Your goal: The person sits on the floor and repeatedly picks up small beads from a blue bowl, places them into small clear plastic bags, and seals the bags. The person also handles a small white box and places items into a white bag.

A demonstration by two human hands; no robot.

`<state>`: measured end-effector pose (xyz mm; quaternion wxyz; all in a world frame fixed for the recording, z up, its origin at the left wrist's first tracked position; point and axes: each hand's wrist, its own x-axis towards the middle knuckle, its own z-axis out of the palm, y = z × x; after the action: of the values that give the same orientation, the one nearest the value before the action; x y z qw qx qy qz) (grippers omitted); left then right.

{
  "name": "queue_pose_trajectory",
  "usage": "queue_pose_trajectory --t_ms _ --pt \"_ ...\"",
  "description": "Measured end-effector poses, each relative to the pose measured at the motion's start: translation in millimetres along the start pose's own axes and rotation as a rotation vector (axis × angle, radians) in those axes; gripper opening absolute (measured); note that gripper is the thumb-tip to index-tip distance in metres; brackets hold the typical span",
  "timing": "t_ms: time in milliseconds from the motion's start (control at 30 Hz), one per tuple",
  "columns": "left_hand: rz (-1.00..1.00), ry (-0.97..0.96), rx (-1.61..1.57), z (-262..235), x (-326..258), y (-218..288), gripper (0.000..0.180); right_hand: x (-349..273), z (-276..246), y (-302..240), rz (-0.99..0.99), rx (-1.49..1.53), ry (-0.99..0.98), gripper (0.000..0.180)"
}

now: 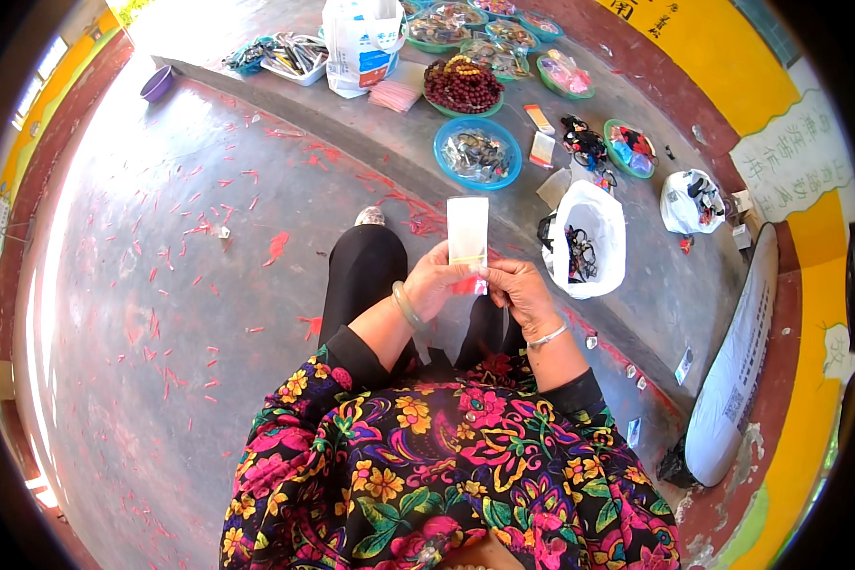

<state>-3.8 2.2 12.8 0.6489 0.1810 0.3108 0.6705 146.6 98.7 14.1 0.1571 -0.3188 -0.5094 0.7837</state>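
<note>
Between my two hands, above my knees, is a small flat packet (pixel 467 228), white on its upper part and red at its lower end, with a thin yellow band across it. My left hand (pixel 432 281) grips its left side and lower end, thumb laid over the front. From the right, my right hand (pixel 521 289) pinches the lower right edge with thumb and fingertips. Just beyond on the raised step sits a blue basin (pixel 516 157) of small loose pieces. To the right stands an open white bag (pixel 610 233) with dark, cord-like items inside.
On the step stand a basin of dark red beads (pixel 464 87), several more filled basins, a white bucket (pixel 363 47) and a smaller white bag (pixel 679 211). A purple bowl (pixel 158 84) is at the far left. Red scraps (pixel 275 249) litter the grey floor. A long white sack (pixel 731 380) lies along the right wall.
</note>
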Motion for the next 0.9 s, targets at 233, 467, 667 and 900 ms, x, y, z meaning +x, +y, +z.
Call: queue_pose_trajectory --t_ms 233,467,667,900 --pt "-0.096 0.015 0.014 -6.8 -0.7 -8.5 0.027 -3.0 0.1 -3.2 -0.017 -0.111 -0.026 0.017" --pt "-0.035 0.046 -0.085 -19.1 3.1 -9.2 0.025 -5.8 5.4 -5.1 0.059 -0.207 -0.048 0.018" --pt "0.008 0.040 -0.188 -11.9 1.6 -2.1 0.025 -6.4 5.4 -4.5 0.072 -0.166 -0.052 0.017" --pt "-0.130 -0.051 -0.019 -5.4 -2.6 -6.4 0.028 -5.5 7.6 -8.0 -0.007 -0.024 -0.018 0.016"
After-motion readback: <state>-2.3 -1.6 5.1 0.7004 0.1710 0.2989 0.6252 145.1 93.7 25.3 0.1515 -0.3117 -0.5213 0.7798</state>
